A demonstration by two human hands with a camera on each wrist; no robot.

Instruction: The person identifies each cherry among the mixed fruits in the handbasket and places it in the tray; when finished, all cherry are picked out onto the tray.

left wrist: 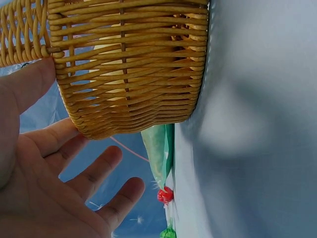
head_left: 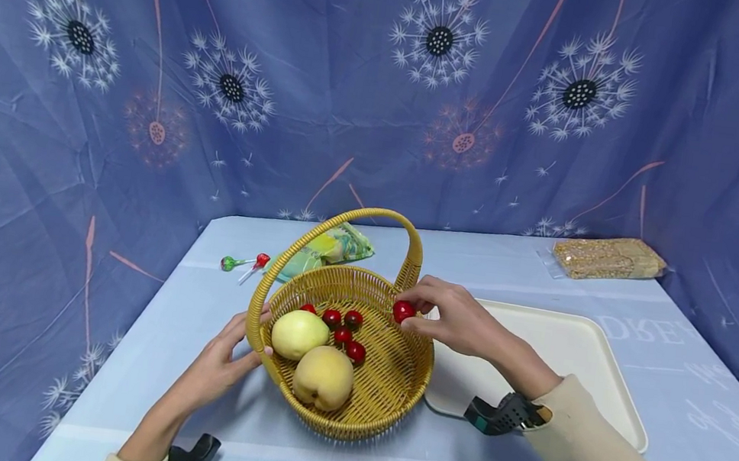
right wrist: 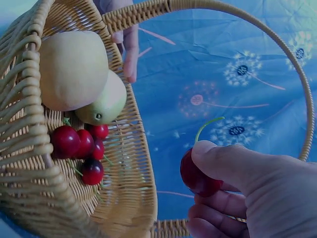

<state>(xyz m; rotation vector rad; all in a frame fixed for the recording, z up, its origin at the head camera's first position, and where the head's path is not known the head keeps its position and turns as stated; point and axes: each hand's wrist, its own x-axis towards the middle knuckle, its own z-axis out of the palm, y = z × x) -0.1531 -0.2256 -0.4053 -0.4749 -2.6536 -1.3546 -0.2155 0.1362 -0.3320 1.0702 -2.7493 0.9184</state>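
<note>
In the head view, a round woven basket (head_left: 384,394) with a tall arched handle stands on the table. Inside it lie a yellow peach (head_left: 323,379), a pale yellow-green fruit (head_left: 299,335) and several dark red cherries (head_left: 355,352). My right hand (head_left: 462,319) pinches one cherry (right wrist: 195,173) between thumb and fingers above the basket's right side, its green stem pointing up in the right wrist view. My left hand (head_left: 222,358) touches the basket's left rim near the handle's foot. Its thumb (left wrist: 37,84) and nearest fingers meet the rim, while the other fingers stretch out loosely.
To the right is a white tray (head_left: 599,389), partly under the right forearm. A bag of yellow grains (head_left: 608,258) lies at the back right. Behind the basket are a green packet (head_left: 350,243) and two lollipops, one green (head_left: 228,264) and one red (head_left: 262,260). A blue patterned curtain (head_left: 330,103) hangs behind.
</note>
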